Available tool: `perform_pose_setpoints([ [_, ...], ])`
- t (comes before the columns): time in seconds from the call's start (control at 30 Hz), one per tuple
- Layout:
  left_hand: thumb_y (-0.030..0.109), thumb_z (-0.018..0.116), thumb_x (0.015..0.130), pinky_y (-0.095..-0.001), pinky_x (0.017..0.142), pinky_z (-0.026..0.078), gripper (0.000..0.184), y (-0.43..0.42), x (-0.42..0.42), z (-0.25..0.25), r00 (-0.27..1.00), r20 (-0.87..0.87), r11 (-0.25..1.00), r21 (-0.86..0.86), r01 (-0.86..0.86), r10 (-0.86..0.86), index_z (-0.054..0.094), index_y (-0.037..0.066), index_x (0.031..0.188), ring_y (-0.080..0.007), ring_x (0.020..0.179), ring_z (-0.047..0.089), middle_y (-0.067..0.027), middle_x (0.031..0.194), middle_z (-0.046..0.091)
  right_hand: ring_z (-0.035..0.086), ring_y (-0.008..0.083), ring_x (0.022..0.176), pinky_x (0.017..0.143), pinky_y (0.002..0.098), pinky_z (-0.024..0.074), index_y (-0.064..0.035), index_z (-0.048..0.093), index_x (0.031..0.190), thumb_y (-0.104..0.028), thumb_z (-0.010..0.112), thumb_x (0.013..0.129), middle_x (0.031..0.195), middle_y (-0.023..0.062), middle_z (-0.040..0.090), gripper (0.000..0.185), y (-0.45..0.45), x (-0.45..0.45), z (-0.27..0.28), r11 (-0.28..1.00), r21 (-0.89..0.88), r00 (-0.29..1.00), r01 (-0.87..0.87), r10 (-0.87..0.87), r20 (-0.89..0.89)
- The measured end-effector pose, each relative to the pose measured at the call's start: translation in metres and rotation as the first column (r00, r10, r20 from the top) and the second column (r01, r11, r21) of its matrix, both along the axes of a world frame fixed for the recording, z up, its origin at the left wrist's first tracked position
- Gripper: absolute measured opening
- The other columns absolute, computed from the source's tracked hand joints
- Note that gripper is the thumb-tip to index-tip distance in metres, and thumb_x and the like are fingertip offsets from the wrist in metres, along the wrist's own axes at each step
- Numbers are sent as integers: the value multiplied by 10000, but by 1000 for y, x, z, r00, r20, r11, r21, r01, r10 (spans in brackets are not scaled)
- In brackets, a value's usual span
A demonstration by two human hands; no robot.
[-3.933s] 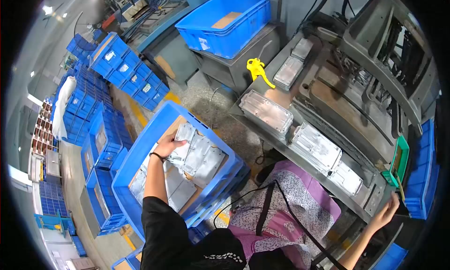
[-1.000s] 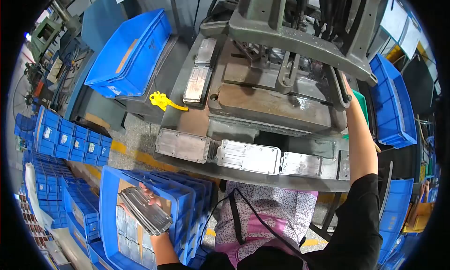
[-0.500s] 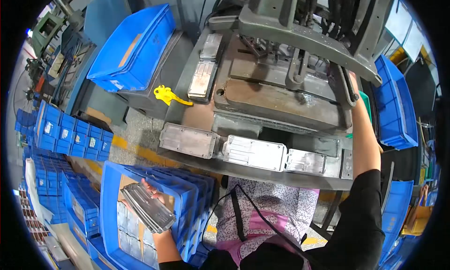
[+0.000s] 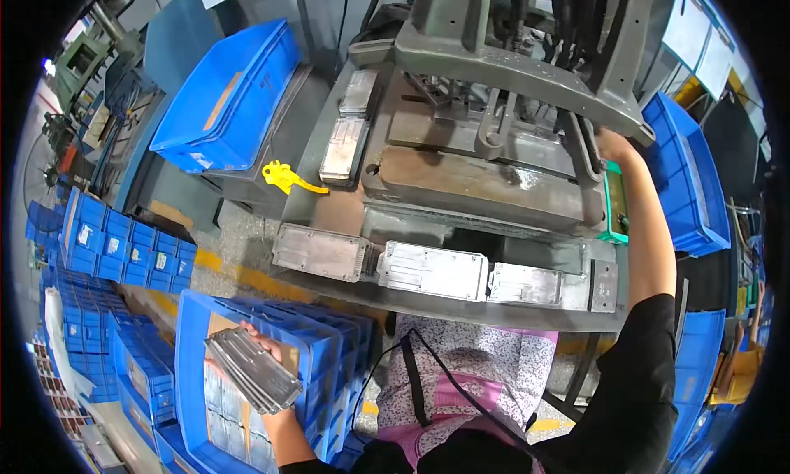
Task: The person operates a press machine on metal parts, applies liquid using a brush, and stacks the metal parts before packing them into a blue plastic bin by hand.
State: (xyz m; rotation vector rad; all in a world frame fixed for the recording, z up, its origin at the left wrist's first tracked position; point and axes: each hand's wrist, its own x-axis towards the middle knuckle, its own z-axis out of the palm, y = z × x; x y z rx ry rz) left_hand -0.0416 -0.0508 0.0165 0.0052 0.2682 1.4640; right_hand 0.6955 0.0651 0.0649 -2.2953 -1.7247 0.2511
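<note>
My left hand (image 4: 265, 339) is closed around a small stack of ribbed, grey metal castings (image 4: 252, 370), holding it tilted above a blue crate (image 4: 188, 375). Similar castings lie in rows inside that crate. Stretched forward, my right hand (image 4: 613, 145) is at the right side of a press machine (image 4: 518, 75), by its slotted arm. Its fingers are mostly hidden behind the metal frame. Along the front ledge lie a wide casting (image 4: 321, 252), a brighter casting (image 4: 433, 271) and a smaller casting (image 4: 527, 285).
Two more castings (image 4: 344, 149) sit on the machine's left side, near a yellow plastic piece (image 4: 288, 178). A green tray (image 4: 611, 202) stands below my right forearm. Blue bins stand at the upper left (image 4: 226, 95) and right (image 4: 687, 178); stacked blue crates fill the left.
The view has shifted slightly, so the machine and ledge castings appear further left. More of the green tray shows. My left hand still holds the castings over the crate; my right stays by the machine.
</note>
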Motion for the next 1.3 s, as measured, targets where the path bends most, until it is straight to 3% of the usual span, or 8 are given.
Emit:
perform_pose_setpoints([
  [0.13,629,660,788,-421,980,397,974,-5,2,19,993,-23,987,110,118,-116,335,-40,1416,-274,1111,492,-183,1314,500,525,313,1218,1037,366,386,-13,514,1302,-219,777,724,1291,208,566,668,-51,-8,22,993,118,997,4,5,-78],
  [0.2,637,662,781,-416,955,410,981,-10,18,40,996,36,995,57,82,-84,334,-35,1417,-268,1094,492,-174,1294,500,547,293,1185,1020,363,405,5,524,1284,-164,806,695,1257,191,580,674,-95,-52,44,951,274,977,-145,181,-111],
  [0.23,644,664,774,-412,930,423,989,-12,23,44,995,85,999,3,53,-53,334,-30,1417,-263,1078,492,-165,1273,500,523,255,1210,1037,353,384,-4,504,1316,-35,746,685,1249,144,573,676,-119,-82,55,947,277,970,-160,203,-133],
  [0.37,584,663,814,-374,910,420,948,-1,51,37,956,61,944,189,271,-287,299,-49,1419,-246,1066,505,-151,1255,495,546,265,1069,913,356,450,-4,521,1281,-135,775,641,1140,140,516,701,-184,-171,52,972,105,955,-210,227,-193],
  [0.67,712,629,751,-344,796,403,1005,-14,174,22,766,302,814,69,577,-568,377,-42,1365,-197,859,469,-126,1102,549,471,368,1184,970,393,437,-23,451,1287,-110,764,679,1244,166,471,690,-202,-215,-18,930,-107,914,-351,315,-256],
  [1.1,656,583,821,-394,930,419,903,-19,210,31,671,444,789,159,593,-594,396,-61,1336,-281,980,562,-198,1175,564,465,368,1192,979,398,442,4,446,1266,-103,797,625,1205,172,487,739,-197,-212,-27,892,-286,936,-351,326,-132],
  [1.23,642,582,831,-409,955,415,879,-16,210,30,658,469,793,178,583,-589,396,-58,1329,-315,1016,568,-202,1192,556,465,365,1205,993,414,437,6,462,1272,-89,791,634,1235,165,480,724,-203,-214,-22,896,-153,905,-416,394,-159],
  [1.3,634,579,838,-415,966,412,868,-14,210,27,650,471,791,204,578,-596,395,-57,1331,-316,1028,568,-205,1205,553,500,350,1152,961,401,439,6,541,1150,-96,780,680,1164,164,531,537,-207,-219,-14,916,52,911,-399,402,-97],
])
